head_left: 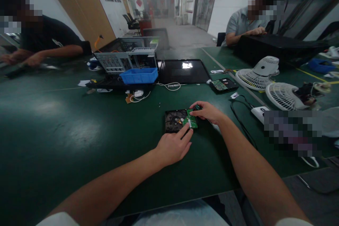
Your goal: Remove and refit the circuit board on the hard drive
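Note:
A hard drive (172,120) lies on the green tabletop in front of me, its dark metal case facing up. A green circuit board (192,123) covers its right end. The outstretched fingers of my left hand (173,146) rest on the near edge of the drive and on the board. At the board's far right corner, my right hand (208,111) has its thumb and fingers closed around a small dark object (197,107). The fingers partly cover that object, so its kind is unclear.
Beyond the drive stand a blue bin (140,76), an open computer case (112,63) and a black panel (184,71). Another hard drive (224,85), fan parts (261,74) and a white power strip (261,113) with cables lie rightward. Co-workers sit at far left and far right.

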`<state>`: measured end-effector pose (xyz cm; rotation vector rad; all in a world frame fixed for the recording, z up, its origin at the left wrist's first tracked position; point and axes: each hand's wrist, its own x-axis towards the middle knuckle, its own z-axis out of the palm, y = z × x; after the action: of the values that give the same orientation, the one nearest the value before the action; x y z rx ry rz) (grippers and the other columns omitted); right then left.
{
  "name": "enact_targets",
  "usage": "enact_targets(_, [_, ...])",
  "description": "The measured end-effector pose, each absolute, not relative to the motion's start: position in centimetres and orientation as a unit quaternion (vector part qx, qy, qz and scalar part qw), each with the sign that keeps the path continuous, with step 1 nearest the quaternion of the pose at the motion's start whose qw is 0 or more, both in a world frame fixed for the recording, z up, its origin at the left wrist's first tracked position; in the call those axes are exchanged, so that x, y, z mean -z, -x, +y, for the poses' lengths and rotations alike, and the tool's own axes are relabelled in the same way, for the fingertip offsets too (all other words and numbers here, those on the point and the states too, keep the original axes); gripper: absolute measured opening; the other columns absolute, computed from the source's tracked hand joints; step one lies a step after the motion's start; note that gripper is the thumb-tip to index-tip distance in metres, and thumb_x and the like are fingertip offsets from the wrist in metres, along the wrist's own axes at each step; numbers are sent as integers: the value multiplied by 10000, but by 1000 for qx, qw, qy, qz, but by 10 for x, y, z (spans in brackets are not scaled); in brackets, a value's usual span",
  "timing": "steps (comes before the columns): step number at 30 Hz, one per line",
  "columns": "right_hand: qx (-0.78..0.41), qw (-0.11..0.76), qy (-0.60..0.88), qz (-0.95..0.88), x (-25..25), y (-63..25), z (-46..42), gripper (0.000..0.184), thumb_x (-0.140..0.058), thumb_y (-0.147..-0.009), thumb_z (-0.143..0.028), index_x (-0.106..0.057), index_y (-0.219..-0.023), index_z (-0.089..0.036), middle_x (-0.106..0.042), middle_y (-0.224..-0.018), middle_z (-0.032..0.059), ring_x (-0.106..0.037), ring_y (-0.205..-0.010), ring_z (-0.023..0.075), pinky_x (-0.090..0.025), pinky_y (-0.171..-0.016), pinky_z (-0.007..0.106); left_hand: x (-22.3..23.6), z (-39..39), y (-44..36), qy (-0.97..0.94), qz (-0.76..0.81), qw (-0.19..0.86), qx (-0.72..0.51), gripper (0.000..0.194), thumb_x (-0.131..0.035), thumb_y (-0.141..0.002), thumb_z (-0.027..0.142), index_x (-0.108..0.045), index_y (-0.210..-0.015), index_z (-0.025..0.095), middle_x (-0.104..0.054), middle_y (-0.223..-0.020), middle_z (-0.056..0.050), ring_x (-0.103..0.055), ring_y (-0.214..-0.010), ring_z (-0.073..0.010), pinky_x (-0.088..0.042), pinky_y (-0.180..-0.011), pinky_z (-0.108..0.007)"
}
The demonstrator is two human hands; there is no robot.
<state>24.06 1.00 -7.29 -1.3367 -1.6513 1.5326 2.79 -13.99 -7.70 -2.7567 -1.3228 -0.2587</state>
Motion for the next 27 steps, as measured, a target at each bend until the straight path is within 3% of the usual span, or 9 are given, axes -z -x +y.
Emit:
enact_targets(6, [-536, 247, 510, -625, 73, -238, 9, 258, -773, -836, -359, -672, -1008, -195, -506, -574, -59, -411, -480, 77, -274, -429, 196, 78, -139, -29, 892, -441, 21, 100, 539, -458, -1039, 395, -477, -1528, 169, -463, -1597, -193, -756, -932, -257, -629, -642, -360])
enact_targets(12, [-494, 247, 524, -649, 71, -236, 7, 322, -801, -807, -424, -682, -1005, -199, -499, -557, -65, -400, -468, 78, -284, -438, 202, 80, -137, -32, 881, -462, 16, 101, 614, -480, -1017, 400, -394, -1571, 148, -444, -1600, -194, -750, -929, -270, -625, -622, -372])
enact_targets(19, [-471, 239, 524, -669, 71, -236, 6, 432, -790, -805, -519, -702, -1085, -202, -471, -558, -77, -387, -474, 85, -276, -457, 219, 80, -139, -33, 877, -469, 11, 108, 606, -508, -1012, 401, -412, -1559, 156, -392, -1634, -207, -752, -942, -280, -620, -624, -372])
enact_targets(23, [-460, 238, 517, -682, 70, -236, 4, 519, -818, -766, -559, -718, -1127, -199, -473, -578, -80, -384, -502, 85, -283, -487, 228, 78, -136, -28, 872, -462, 4, 165, 522, -482, -1037, 428, -485, -1496, 179, -534, -1533, -169, -739, -995, -255, -613, -640, -325])
enact_targets(27, [-460, 229, 512, -689, 67, -235, 3, 502, -766, -821, -570, -739, -1169, -210, -534, -627, -53, -409, -538, 93, -316, -524, 238, 77, -106, 5, 806, -524, 18, 273, 354, -417, -1076, 373, -619, -1318, 211, -670, -1325, -105, -708, -1021, -207, -603, -755, -295])
